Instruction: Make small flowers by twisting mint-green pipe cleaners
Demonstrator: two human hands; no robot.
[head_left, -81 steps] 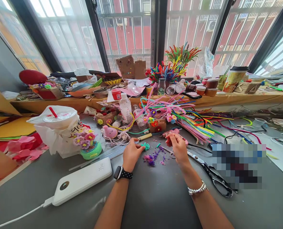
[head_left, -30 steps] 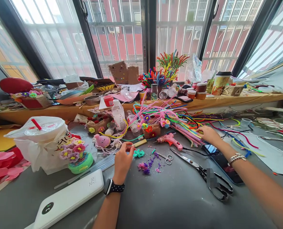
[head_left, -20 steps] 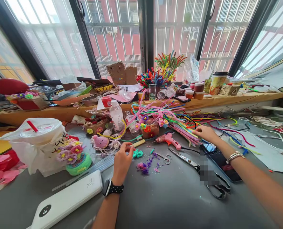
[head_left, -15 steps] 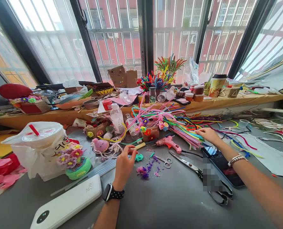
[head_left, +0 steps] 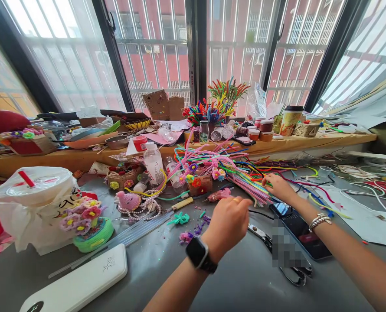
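Note:
My right hand (head_left: 279,188) reaches over the right end of a bundle of pipe cleaners (head_left: 245,182) in pink, green and other colours; its thumb and fingers pinch at a pipe cleaner there. My left hand (head_left: 230,223), back turned up, hovers above the table between the pink glue gun (head_left: 219,195) and the large scissors (head_left: 260,232). Its curled fingers are mostly hidden from me, and it covers the small scissors. Left of it lie a teal pipe-cleaner flower (head_left: 180,218) and purple fluff scraps (head_left: 188,237). A beige-handled tool (head_left: 183,203) lies behind the flower.
A phone (head_left: 302,232) lies under my right forearm. At front left are a white power bank (head_left: 79,277), a bagged drink cup (head_left: 38,186), a crocheted flower pot (head_left: 93,234) and clear glue sticks (head_left: 137,232). Bottles (head_left: 154,162) stand behind. A cluttered ledge (head_left: 180,149) runs below the windows.
My left hand has moved right, away from the teal flower, now fully exposed, toward the glue gun. My right hand stays at the pipe cleaners. The view has shifted slightly right.

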